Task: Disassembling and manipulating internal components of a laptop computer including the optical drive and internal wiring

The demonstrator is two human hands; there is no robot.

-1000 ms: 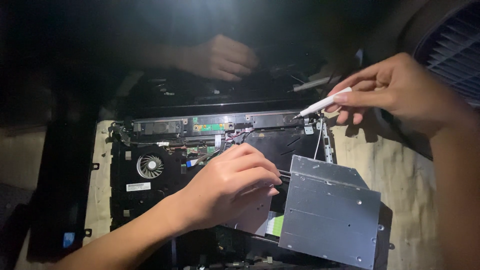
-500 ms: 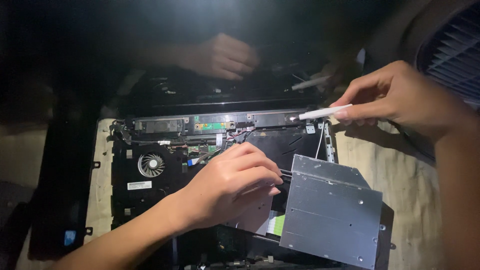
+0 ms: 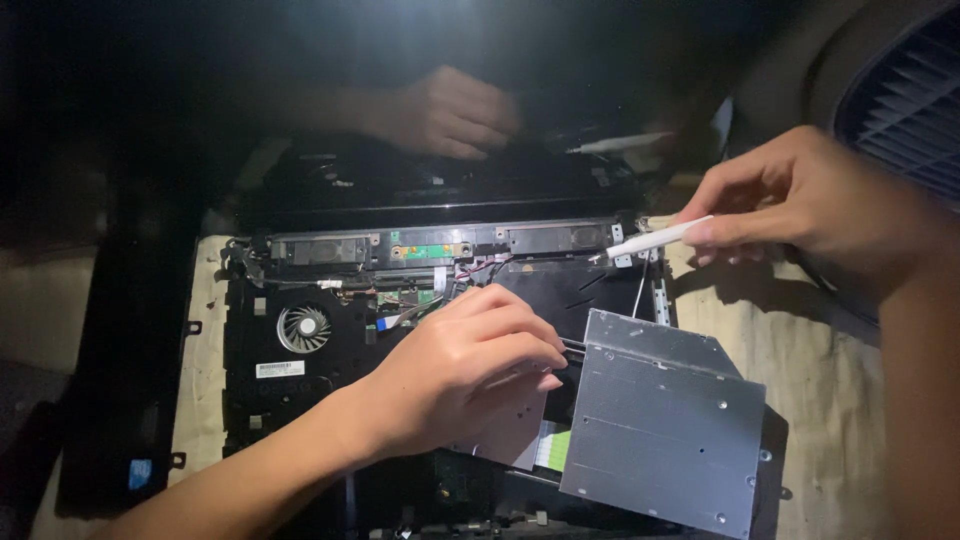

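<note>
Right hand lowered – white tool tip now level, nearer hinge.

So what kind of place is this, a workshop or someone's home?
Hard to tell; likely an informal repair spot, dimly lit. An opened laptop lies on a cloth-covered surface, its fan exposed, an optical drive loose, a white tool in the right hand.

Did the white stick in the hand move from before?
Yes. The white tool tipped flatter, its front end dropping toward the laptop hinge bar, held in the right hand.

Grey metal drive, white tool, black laptop chassis.
</note>
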